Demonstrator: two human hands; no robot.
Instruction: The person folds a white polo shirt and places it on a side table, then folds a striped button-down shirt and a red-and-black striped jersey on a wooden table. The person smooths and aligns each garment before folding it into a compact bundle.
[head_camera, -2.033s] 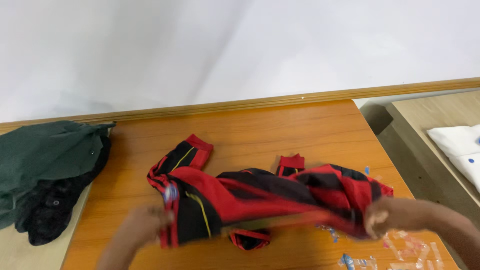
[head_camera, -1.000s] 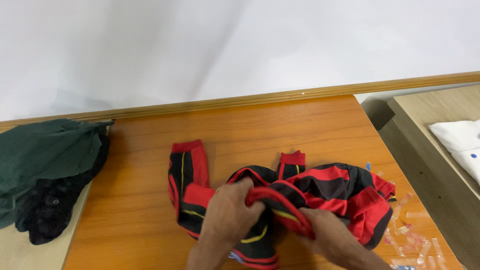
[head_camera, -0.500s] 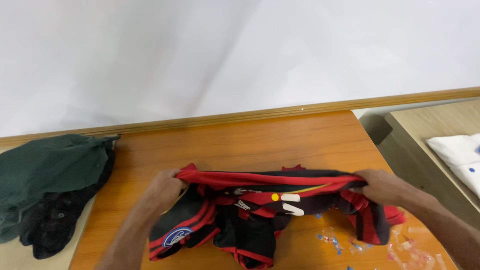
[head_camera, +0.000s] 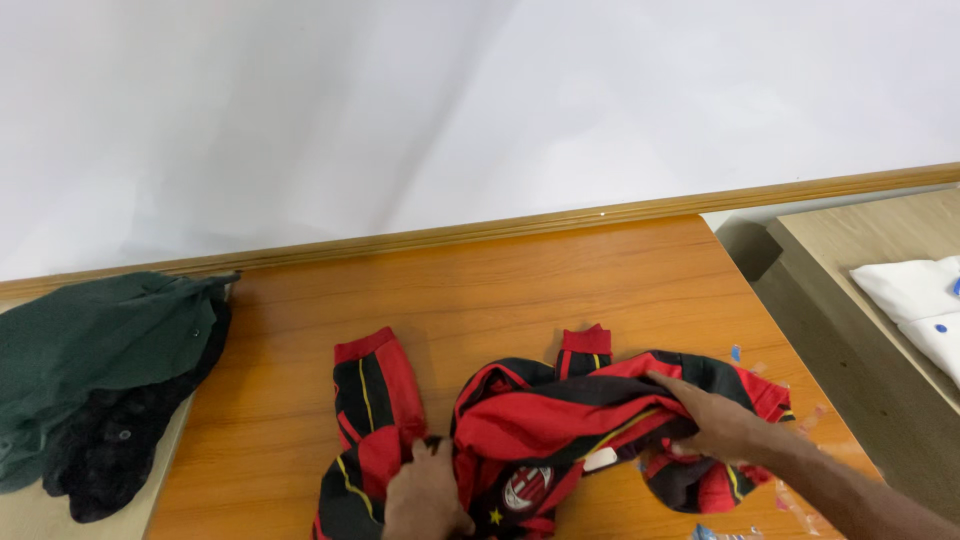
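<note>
Against a white wall, an orange desk (head_camera: 600, 270) carries a red-and-black jersey (head_camera: 560, 425), now bunched rather than stretched out as before, pinched by the left hand (head_camera: 425, 495) and pressed by the right hand (head_camera: 715, 425).

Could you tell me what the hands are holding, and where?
Both grip the red-and-black shirt: left hand near its sleeve, right hand on its bunched upper edge.

Jersey (head_camera: 560, 420) red-black striped; clothes pile (head_camera: 100, 360) dark green.
</note>
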